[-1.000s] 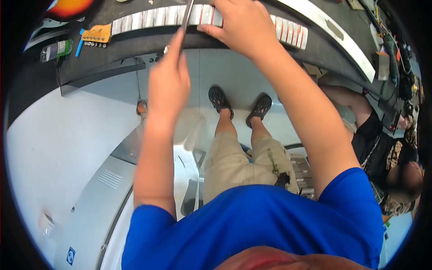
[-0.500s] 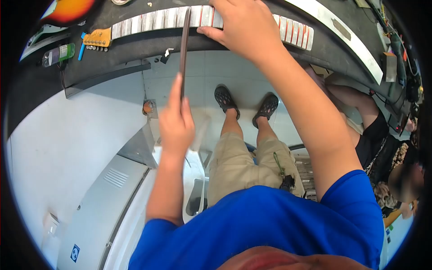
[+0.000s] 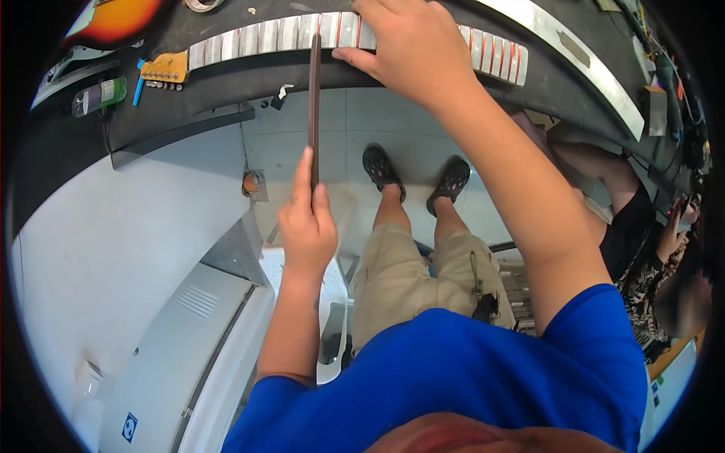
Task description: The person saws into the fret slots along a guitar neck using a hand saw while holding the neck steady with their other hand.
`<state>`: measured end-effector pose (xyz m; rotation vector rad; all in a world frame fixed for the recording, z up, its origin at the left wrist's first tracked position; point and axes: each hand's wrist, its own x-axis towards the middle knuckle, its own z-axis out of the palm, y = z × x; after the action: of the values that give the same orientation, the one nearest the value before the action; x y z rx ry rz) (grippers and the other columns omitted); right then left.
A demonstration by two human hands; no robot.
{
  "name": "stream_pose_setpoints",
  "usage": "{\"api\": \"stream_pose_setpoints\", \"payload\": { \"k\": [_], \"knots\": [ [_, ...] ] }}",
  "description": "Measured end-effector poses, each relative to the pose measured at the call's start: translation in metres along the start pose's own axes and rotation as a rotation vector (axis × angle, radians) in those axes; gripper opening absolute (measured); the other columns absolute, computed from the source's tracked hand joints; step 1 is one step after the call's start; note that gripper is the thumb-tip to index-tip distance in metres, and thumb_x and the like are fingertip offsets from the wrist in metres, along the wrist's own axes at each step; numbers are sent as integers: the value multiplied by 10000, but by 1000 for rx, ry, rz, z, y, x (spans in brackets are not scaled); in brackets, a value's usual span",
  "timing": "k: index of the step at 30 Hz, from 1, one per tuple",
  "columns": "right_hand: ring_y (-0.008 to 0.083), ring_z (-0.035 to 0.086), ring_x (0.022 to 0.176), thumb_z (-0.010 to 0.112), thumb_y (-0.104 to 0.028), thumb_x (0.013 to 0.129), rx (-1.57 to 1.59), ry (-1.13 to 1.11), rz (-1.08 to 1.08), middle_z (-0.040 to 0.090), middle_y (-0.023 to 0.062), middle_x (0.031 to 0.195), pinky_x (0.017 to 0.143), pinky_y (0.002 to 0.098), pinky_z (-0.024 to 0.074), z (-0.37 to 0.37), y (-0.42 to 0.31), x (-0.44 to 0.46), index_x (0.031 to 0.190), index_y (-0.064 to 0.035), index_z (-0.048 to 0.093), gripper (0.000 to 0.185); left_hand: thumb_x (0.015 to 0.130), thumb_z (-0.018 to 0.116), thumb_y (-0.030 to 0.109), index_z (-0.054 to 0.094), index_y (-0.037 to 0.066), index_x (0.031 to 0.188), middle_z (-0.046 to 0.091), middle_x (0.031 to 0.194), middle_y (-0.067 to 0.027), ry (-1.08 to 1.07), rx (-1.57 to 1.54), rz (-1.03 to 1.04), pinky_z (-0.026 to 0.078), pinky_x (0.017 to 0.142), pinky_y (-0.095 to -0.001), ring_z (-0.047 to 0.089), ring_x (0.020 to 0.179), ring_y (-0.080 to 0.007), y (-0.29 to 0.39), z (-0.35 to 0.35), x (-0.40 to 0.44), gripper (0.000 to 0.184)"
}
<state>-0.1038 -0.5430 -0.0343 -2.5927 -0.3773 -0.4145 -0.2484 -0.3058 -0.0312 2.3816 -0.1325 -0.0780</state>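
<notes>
My left hand (image 3: pixel 308 226) is closed round the lower end of a long, narrow dark file (image 3: pixel 314 106), index finger stretched along it. The file's far tip rests at the near edge of a guitar neck (image 3: pixel 249 41), by a red line between silvery strips. The neck lies across the bench, its fretboard covered with silvery strips, and red lines showing on the right part. Its orange-brown headstock (image 3: pixel 165 68) with tuners points left. My right hand (image 3: pixel 411 45) presses over the neck right of the file, thumb at the near edge, fingers partly out of view.
A sunburst guitar body (image 3: pixel 124 19), a bottle (image 3: pixel 100 97) and a blue stick (image 3: pixel 139 84) lie at the left. A long curved white strip (image 3: pixel 604 83) and tools are at the right. A seated person (image 3: pixel 642 226) is at my right. A white cabinet (image 3: pixel 174 332) stands lower left.
My left hand has drawn the file back towards me, so its tip has moved from the neck's far edge to its near part. My right hand stays on the neck.
</notes>
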Motion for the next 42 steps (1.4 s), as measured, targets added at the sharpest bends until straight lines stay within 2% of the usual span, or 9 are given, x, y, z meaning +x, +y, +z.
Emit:
{"api": "stream_pose_setpoints", "payload": {
  "k": [6,8,10,15,17,35,38,40,42],
  "knots": [
    [346,701,994,843,-419,849,11,-18,-14,725,134,1011,874,470,531,1,1,-1,1083,-53,704,456,1080,588,107,584,104,1565,703,889,-43,-123,-34,-60,488,608,-278,575,632,-118,31,-1,143,485],
    [346,701,993,844,-421,848,20,-27,-7,724,133,1007,872,473,531,1,-2,-2,1085,-53,704,459,1072,585,72,584,108,1561,788,1148,-142,9,47,223,568,780,-333,693,801,-204,4,3,118,490],
    [346,701,992,844,-421,848,18,-5,-6,723,132,1003,872,473,530,0,0,1,1088,-53,704,461,1058,577,23,580,106,1557,735,1370,-207,-9,26,-4,561,948,-379,752,1038,-283,16,-5,50,506],
    [348,701,981,847,-414,844,26,-7,-3,723,130,998,868,475,528,-1,-2,-3,1066,-55,706,444,1040,582,-2,589,102,1534,737,1358,-200,37,123,43,584,937,-436,748,1155,-407,18,2,35,505],
    [350,701,978,848,-413,841,11,12,-19,722,131,995,864,476,528,1,1,2,1053,-56,705,439,1021,625,19,547,109,1551,762,1048,-263,21,260,158,583,765,-525,737,907,-483,24,6,97,544],
    [339,710,981,843,-454,838,34,-8,14,728,130,986,844,468,526,-4,-3,2,1043,-51,692,477,1023,601,-27,566,43,1556,765,1047,-217,-32,193,-13,546,678,-332,694,692,-230,24,-12,-13,539],
    [335,709,985,839,-467,843,-13,-2,13,729,132,986,839,465,525,-1,-3,3,1044,-50,690,487,998,627,-39,536,69,1592,745,897,-239,51,192,70,550,649,-430,714,691,-352,16,-1,-13,611],
    [332,708,988,842,-479,837,8,-2,25,726,130,980,839,464,525,-2,-3,4,1045,-52,690,498,1027,596,-10,578,46,1540,745,1270,-262,-33,247,-27,596,775,-412,773,841,-382,29,-2,23,516],
    [330,707,988,845,-487,831,13,-8,33,723,128,973,838,462,526,-2,-6,0,1044,-54,690,507,1036,596,5,573,55,1543,739,1294,-253,12,210,88,597,806,-432,765,929,-440,31,7,81,510]
  ]
}}
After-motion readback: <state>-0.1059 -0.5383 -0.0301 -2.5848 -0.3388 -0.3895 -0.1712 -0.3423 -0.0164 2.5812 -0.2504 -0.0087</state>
